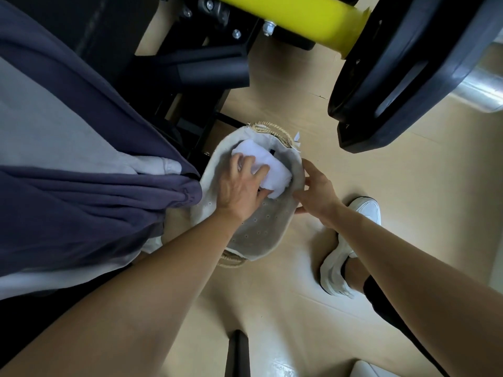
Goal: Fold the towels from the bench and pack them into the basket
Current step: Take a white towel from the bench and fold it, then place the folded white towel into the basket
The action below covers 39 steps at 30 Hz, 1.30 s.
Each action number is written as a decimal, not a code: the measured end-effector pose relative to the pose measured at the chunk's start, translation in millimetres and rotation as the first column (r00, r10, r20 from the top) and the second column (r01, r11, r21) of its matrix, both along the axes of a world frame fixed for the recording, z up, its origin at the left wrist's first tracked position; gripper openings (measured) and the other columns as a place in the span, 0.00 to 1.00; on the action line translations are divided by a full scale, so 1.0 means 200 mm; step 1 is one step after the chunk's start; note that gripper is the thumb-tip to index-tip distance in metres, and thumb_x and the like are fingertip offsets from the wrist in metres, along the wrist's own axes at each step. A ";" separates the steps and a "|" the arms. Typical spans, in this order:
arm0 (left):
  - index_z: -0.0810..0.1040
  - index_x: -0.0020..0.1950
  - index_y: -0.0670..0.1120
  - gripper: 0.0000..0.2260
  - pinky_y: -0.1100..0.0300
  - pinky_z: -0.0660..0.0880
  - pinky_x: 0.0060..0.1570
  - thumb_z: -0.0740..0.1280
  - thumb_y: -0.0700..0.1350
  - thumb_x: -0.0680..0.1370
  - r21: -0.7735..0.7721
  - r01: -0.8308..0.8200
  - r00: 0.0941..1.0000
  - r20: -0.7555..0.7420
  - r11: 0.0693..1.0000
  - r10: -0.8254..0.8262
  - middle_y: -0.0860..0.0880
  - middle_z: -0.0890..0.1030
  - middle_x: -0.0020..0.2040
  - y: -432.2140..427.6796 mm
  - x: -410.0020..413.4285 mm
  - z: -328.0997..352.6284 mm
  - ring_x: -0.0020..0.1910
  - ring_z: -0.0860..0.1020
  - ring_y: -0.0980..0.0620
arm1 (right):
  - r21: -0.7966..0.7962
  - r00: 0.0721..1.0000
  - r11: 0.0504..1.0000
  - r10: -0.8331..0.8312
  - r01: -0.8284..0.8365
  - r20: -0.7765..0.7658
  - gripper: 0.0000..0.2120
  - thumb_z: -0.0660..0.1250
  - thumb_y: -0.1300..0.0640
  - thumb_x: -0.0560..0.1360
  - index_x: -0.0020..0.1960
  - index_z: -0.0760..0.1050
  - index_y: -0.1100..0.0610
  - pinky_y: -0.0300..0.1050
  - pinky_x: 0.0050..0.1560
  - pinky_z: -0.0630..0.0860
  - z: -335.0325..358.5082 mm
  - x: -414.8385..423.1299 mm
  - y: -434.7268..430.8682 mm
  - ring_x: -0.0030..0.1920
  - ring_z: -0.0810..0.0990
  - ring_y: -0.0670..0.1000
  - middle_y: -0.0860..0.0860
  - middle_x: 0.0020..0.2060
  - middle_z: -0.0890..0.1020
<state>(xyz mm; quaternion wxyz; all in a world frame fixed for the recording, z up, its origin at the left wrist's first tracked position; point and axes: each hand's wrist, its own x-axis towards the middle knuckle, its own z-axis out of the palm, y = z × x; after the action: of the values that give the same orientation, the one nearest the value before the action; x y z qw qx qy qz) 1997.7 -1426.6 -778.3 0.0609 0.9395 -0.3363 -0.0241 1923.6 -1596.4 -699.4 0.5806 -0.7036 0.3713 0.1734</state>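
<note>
Flooring (pixel 272 308) of pale tan fills the room's visible ground, glossy near the bottom edge. Gym gear stands at the far side: a black frame (pixel 206 66) far left of centre, a yellow bar (pixel 299 14) across the top, and a black plate (pixel 408 63) on a chrome sleeve (pixel 479 85) at far right. A pile (pixel 81 186) of purple and grey towels covers the left side, hanging down to just beside the basket. A white shoe (pixel 336 270) rests on the floor at right, partly behind the right forearm. A black post (pixel 237 355) shows at the near edge.

On the floor in the middle sits the basket (pixel 261 227), woven with a pale cloth liner dotted with small holes. A folded white towel (pixel 269 165) lies inside it, toward its far end. The left hand (pixel 239 183) reaches down into the basket and grips this towel, fingers curled over its top and thumb tucked under its near edge. The right hand (pixel 315 191) holds the basket's right rim, fingers over the liner's edge and thumb on the outside.
</note>
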 end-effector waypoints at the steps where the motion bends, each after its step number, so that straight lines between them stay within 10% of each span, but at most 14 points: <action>1: 0.79 0.61 0.54 0.22 0.49 0.78 0.46 0.75 0.59 0.70 -0.031 -0.063 0.998 -0.028 0.998 0.062 0.43 0.76 0.60 -0.02 -0.01 -0.01 0.62 0.67 0.39 | -0.005 1.000 1.000 -0.003 0.003 0.015 0.26 0.59 0.65 0.76 0.69 0.69 0.44 0.57 0.36 0.84 0.00 -0.01 0.01 0.48 0.83 0.57 0.54 0.51 0.81; 8: 0.79 0.59 0.51 0.17 0.46 0.77 0.52 0.76 0.49 0.72 -0.277 -0.580 0.801 -0.363 0.766 0.476 0.42 0.71 0.66 -0.21 -0.14 -0.03 0.62 0.69 0.35 | -0.006 0.999 0.999 0.036 -0.036 0.012 0.35 0.58 0.70 0.71 0.71 0.66 0.41 0.59 0.37 0.84 -0.05 -0.07 0.04 0.48 0.84 0.58 0.53 0.53 0.82; 18: 0.68 0.79 0.52 0.28 0.39 0.77 0.59 0.68 0.53 0.78 -0.229 -0.253 0.937 -0.300 0.940 0.179 0.43 0.62 0.81 0.02 -0.20 0.00 0.72 0.68 0.31 | 0.178 0.991 0.978 -0.090 0.106 -0.096 0.36 0.72 0.65 0.74 0.75 0.62 0.45 0.60 0.48 0.83 -0.08 -0.06 -0.03 0.51 0.83 0.57 0.55 0.59 0.79; 26: 0.76 0.71 0.44 0.24 0.41 0.79 0.56 0.71 0.44 0.75 -0.282 -0.200 0.940 -0.326 0.938 0.103 0.41 0.77 0.70 0.14 -0.17 0.33 0.62 0.78 0.35 | -0.195 0.990 0.976 0.080 -0.101 -0.113 0.33 0.74 0.53 0.72 0.74 0.65 0.51 0.44 0.47 0.76 0.03 -0.09 0.02 0.55 0.79 0.53 0.50 0.59 0.77; 30: 0.81 0.63 0.43 0.17 0.49 0.81 0.48 0.71 0.43 0.74 -0.356 -0.131 0.965 -0.261 0.925 0.037 0.44 0.85 0.55 0.18 -0.20 0.63 0.52 0.82 0.40 | -0.532 0.987 0.843 0.141 -0.076 0.082 0.19 0.72 0.54 0.72 0.61 0.77 0.54 0.45 0.52 0.76 0.26 -0.06 0.06 0.48 0.80 0.53 0.52 0.52 0.79; 39: 0.84 0.55 0.46 0.09 0.54 0.80 0.42 0.69 0.43 0.76 -0.613 -0.088 0.996 -0.073 0.785 0.054 0.53 0.85 0.44 0.51 -0.18 1.55 0.42 0.82 0.50 | -0.241 0.837 0.970 0.168 -0.045 0.520 0.04 0.71 0.62 0.74 0.43 0.82 0.54 0.35 0.44 0.77 1.02 0.14 0.41 0.38 0.80 0.43 0.50 0.39 0.84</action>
<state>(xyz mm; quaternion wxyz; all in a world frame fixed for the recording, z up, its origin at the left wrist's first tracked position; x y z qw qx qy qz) 1961.9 -1324.8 -467.7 0.3730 0.8795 -0.2885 0.0648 1951.3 -1514.0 -494.8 0.5694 -0.8031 0.1711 -0.0401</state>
